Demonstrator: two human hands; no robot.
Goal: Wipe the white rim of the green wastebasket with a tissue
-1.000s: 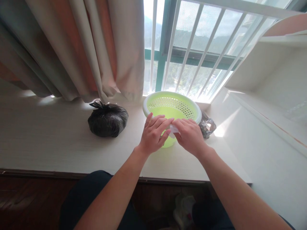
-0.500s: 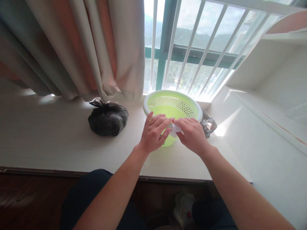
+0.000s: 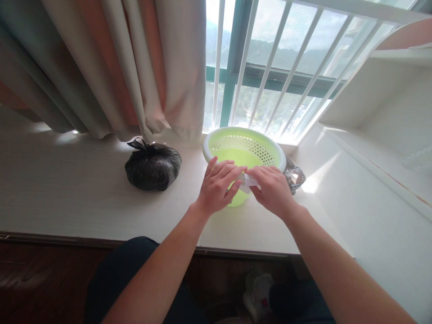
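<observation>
Pale worktop [image 3: 101,198] runs along a barred window [image 3: 269,63]; a beige-and-orange curtain [image 3: 184,67] hangs at left, so daylight enters mainly from behind the basket. Lime-green perforated basket [image 3: 207,150], whitish rim, stands upright near the window end. Its placement directly before the person probably keeps it within easy reach of both arms.

Left hand [image 3: 221,186]: palm down over the near side of the basket, fingers slightly spread and bent, thumb beneath. Thumb tip lies at the left end of a small white strip; whether it pinches it, cannot tell. Right hand [image 3: 272,186]: fingers bent together, thumb opposed, pinching the right part of that white strip [image 3: 249,181]. Material unclear, paper or tape possible. Strip sits between the two hands, in front of the basket's near wall; contact with the rim is hidden by the hands. Holding it from both sides presumably steadies so small a piece.

Knotted black plastic bag [image 3: 153,167] rests left of the basket, well apart, handles upward, likely tied to keep its contents in. Second dark plastic bag [image 3: 294,175] lies just beside the basket at right, partly hidden behind it.
</observation>
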